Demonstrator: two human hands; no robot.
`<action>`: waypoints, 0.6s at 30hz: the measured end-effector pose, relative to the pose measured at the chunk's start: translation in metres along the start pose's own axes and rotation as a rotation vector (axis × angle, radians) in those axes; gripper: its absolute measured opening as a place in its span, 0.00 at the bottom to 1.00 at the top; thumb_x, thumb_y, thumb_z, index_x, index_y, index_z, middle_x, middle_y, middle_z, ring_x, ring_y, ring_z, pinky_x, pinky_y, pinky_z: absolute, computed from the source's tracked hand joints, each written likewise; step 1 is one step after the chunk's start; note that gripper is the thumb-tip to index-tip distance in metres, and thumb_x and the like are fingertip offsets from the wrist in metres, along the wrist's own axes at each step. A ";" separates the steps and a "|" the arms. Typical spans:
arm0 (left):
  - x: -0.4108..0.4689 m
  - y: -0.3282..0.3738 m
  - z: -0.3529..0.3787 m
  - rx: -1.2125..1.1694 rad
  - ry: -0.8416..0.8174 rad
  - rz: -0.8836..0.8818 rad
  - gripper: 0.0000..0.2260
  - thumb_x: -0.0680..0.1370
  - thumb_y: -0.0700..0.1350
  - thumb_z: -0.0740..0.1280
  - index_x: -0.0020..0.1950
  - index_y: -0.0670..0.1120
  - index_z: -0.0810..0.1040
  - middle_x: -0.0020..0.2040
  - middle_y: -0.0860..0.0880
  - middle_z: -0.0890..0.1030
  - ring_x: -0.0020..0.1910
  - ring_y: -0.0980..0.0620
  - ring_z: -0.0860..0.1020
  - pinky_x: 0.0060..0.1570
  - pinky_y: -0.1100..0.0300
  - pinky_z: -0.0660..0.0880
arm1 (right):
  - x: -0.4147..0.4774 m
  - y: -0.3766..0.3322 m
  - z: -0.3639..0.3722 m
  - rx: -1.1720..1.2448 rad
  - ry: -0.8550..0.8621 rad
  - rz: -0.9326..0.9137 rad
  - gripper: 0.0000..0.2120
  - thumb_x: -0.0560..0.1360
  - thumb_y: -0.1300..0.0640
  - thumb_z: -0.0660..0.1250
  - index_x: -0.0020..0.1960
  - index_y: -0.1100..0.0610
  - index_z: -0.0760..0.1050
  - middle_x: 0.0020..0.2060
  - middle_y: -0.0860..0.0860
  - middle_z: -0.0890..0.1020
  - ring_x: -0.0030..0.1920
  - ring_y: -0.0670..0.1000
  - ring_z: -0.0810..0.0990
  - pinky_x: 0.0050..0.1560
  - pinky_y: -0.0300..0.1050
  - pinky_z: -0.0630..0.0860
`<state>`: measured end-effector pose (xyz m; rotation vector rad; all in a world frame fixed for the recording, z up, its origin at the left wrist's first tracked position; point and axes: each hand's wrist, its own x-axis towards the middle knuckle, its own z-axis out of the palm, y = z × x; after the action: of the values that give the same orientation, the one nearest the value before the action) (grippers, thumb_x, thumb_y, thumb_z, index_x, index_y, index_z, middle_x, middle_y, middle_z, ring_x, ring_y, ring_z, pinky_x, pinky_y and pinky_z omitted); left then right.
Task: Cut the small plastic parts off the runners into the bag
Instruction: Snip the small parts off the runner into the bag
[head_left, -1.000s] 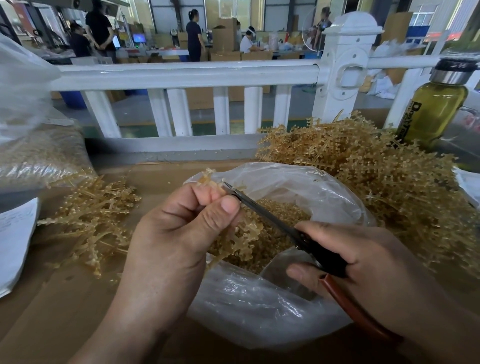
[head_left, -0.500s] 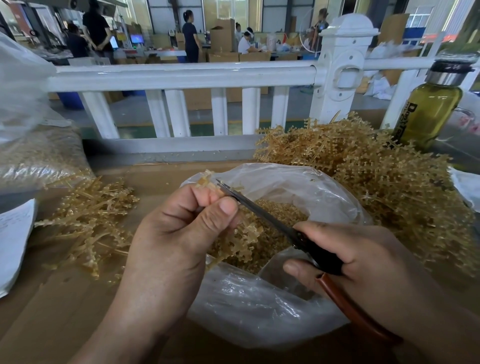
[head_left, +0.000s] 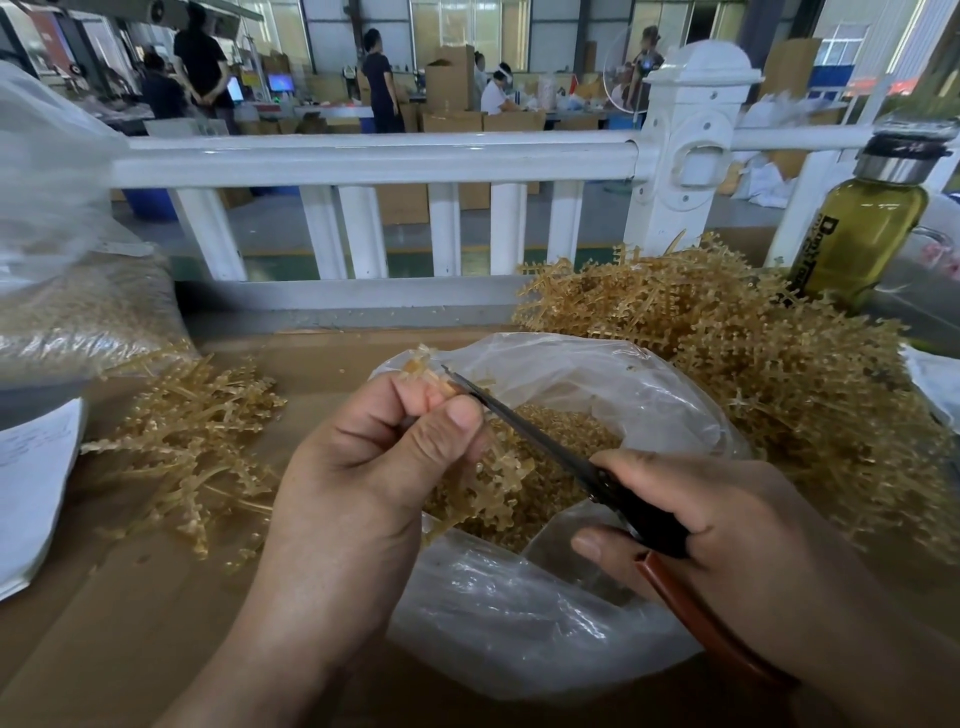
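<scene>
My left hand (head_left: 374, 467) pinches a tan plastic runner (head_left: 493, 478) over the mouth of a clear plastic bag (head_left: 519, 623). The runner's top end pokes out above my fingers and its lower branches hang into the bag. My right hand (head_left: 727, 530) grips scissors (head_left: 545, 447) with black blades and a red-brown handle. The blade tips sit against the runner just beside my left thumb. Cut tan parts (head_left: 566, 436) lie heaped inside the bag.
A big pile of uncut runners (head_left: 753, 364) lies at the back right, a smaller pile (head_left: 192, 441) at the left. A green glass bottle (head_left: 862, 228) stands far right. A filled bag (head_left: 78, 312) and white paper (head_left: 31, 483) sit left. A white railing (head_left: 374, 156) runs behind.
The scissors and both hands stay at the same spot on the runner; the view has shifted only slightly.
</scene>
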<state>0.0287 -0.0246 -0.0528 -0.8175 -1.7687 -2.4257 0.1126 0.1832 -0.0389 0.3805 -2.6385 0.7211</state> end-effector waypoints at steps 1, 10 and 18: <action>0.000 0.000 0.000 0.003 0.005 0.003 0.08 0.73 0.51 0.73 0.39 0.49 0.80 0.38 0.47 0.80 0.39 0.48 0.77 0.41 0.60 0.78 | 0.000 0.000 0.000 -0.001 0.000 0.002 0.17 0.74 0.35 0.63 0.53 0.44 0.78 0.32 0.39 0.74 0.33 0.41 0.76 0.29 0.31 0.67; -0.002 0.000 -0.001 0.028 0.067 0.023 0.08 0.76 0.55 0.70 0.42 0.52 0.80 0.37 0.47 0.82 0.38 0.49 0.81 0.39 0.59 0.79 | -0.001 0.001 0.005 -0.025 0.011 0.032 0.19 0.73 0.31 0.62 0.56 0.42 0.74 0.35 0.40 0.78 0.35 0.40 0.78 0.30 0.34 0.72; 0.000 -0.002 -0.002 0.042 0.000 0.038 0.07 0.76 0.52 0.71 0.43 0.50 0.82 0.40 0.44 0.82 0.39 0.48 0.78 0.40 0.58 0.78 | -0.001 -0.001 0.004 -0.016 0.013 0.032 0.18 0.73 0.32 0.62 0.53 0.44 0.76 0.33 0.41 0.75 0.33 0.42 0.77 0.29 0.36 0.71</action>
<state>0.0278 -0.0258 -0.0550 -0.8390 -1.7807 -2.3564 0.1124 0.1806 -0.0417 0.3286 -2.6416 0.7097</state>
